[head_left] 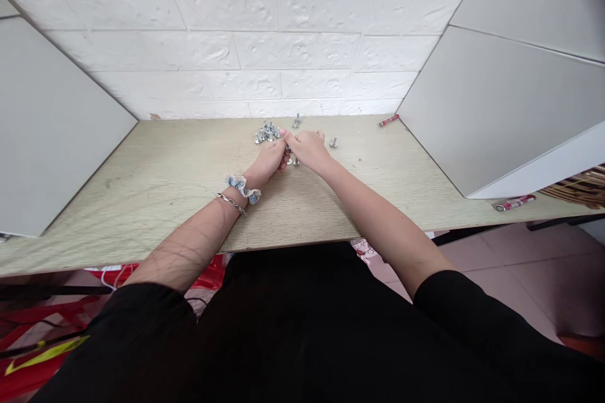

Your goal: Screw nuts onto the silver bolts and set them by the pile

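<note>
A pile of several small silver bolts [267,132] lies near the back of the wooden table [165,176]. My left hand [271,160] and my right hand [309,147] meet just in front of the pile, fingers curled and pinched together over a small metal piece. What exactly they grip is too small to make out. Single bolts lie close by: one bolt [333,142] to the right of my right hand, another bolt [297,120] behind it. My left wrist wears a scrunchie and a chain bracelet.
White panels [496,106] wall in the table on both sides, and a white brick wall stands behind. A red pen-like tool [388,120] lies at the back right. Another red-and-white item [514,202] lies at the right front edge beside a wicker basket [579,188].
</note>
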The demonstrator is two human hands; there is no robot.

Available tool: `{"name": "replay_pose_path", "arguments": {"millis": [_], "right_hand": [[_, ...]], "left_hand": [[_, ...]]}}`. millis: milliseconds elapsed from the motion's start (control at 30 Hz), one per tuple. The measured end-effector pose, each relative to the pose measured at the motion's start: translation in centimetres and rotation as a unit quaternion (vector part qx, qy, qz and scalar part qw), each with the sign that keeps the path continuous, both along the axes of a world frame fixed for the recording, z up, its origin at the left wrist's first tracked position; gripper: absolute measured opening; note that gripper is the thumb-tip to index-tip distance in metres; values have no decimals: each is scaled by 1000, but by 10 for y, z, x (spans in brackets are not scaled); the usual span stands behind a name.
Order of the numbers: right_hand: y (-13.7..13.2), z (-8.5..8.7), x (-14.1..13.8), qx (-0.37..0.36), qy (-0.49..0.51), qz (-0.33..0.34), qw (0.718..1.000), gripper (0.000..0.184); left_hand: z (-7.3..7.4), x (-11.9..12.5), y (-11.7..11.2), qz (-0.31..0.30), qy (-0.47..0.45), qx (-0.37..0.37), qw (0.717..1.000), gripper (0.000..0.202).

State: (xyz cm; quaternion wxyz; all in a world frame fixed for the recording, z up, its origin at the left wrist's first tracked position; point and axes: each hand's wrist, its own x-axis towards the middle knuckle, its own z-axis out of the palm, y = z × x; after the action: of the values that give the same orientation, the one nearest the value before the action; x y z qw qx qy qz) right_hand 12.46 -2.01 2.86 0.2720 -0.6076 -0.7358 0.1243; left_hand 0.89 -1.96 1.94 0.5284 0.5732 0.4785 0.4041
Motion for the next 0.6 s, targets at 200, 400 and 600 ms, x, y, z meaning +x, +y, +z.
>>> {"name": "replay_pose_path", "arguments": {"millis": [200, 400, 600], "right_hand": [[0, -1, 0, 14, 1, 6, 1000, 63], [1, -2, 0, 33, 13, 0, 999, 51], [2, -3, 0, -13, 13, 4, 1000, 61]], "left_hand": [[-2, -1, 0, -2, -9, -7, 1000, 47], [-4, -1, 1, -11, 10, 1, 1000, 46], [-4, 1, -1, -30, 26, 1, 999, 45]]}}
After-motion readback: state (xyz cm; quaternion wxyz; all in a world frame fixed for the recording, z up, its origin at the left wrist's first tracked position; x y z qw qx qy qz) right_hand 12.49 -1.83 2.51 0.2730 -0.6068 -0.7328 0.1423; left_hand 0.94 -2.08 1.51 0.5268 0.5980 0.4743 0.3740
